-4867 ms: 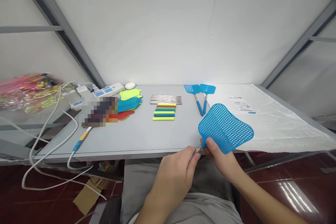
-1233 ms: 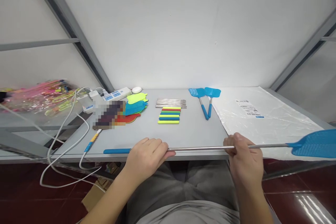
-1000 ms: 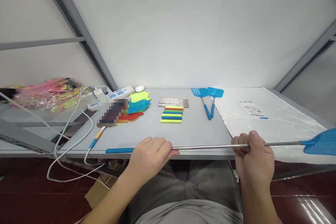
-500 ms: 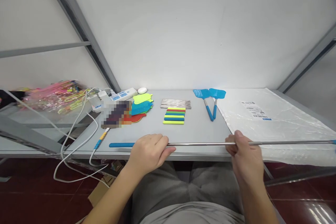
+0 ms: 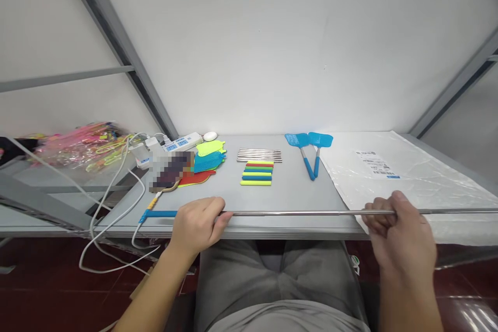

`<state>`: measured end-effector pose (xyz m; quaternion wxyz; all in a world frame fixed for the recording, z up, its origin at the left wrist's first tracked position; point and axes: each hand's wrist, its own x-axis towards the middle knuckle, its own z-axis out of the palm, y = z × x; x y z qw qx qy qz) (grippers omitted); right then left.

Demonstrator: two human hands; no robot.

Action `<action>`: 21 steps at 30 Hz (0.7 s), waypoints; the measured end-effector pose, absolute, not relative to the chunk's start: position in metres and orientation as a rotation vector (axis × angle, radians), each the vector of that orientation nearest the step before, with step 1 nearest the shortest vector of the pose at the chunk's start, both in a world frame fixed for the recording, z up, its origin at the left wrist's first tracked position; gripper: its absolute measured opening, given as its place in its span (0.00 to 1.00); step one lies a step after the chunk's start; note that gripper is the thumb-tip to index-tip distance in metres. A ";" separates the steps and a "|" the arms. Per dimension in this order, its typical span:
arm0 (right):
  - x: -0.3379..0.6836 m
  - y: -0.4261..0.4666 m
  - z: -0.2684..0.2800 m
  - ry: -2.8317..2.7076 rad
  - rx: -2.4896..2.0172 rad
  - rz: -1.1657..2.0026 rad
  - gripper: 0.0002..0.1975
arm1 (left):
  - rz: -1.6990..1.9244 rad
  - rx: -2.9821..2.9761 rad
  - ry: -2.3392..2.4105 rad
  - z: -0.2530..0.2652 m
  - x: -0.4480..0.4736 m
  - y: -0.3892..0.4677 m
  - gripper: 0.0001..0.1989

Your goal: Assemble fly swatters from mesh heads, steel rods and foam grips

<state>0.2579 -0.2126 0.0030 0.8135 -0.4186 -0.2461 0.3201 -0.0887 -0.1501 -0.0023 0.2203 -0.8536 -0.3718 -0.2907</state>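
Left fingers (image 5: pixel 212 205) grip the metal rod (image 5: pixel 295 213) at its blue handle (image 5: pixel 161 213), right fingers (image 5: pixel 378 207) wrap it farther along, spread probably to keep it level between them, two blue swatters (image 5: pixel 298 140) lying beyond both, likely out of its way.

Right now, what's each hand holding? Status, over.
Left hand closed on blue-handled rod; right hand likewise. Rod's right end out of frame. Blue handle tip overlaps cable in view; contact unclear.
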 end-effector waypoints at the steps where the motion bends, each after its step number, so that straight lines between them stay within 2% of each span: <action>1: 0.253 -0.210 -0.001 -0.511 -0.906 0.706 0.24 | -0.803 -2.353 -1.071 -0.003 -0.085 -0.151 0.18; 5: 0.218 -0.204 -0.023 -0.682 -1.118 0.818 0.21 | -0.797 -2.352 -1.164 -0.005 -0.059 -0.159 0.18; 9: 0.185 -0.204 -0.034 -0.845 -1.064 1.006 0.23 | -0.762 -2.424 -1.117 -0.001 -0.039 -0.168 0.20; 17: 0.209 -0.213 -0.026 -0.836 -1.077 0.864 0.25 | -0.815 -2.484 -1.056 -0.002 -0.052 -0.163 0.21; 21: 0.230 -0.215 -0.012 -0.614 -0.977 0.755 0.25 | -0.830 -2.390 -1.120 -0.003 -0.065 -0.158 0.18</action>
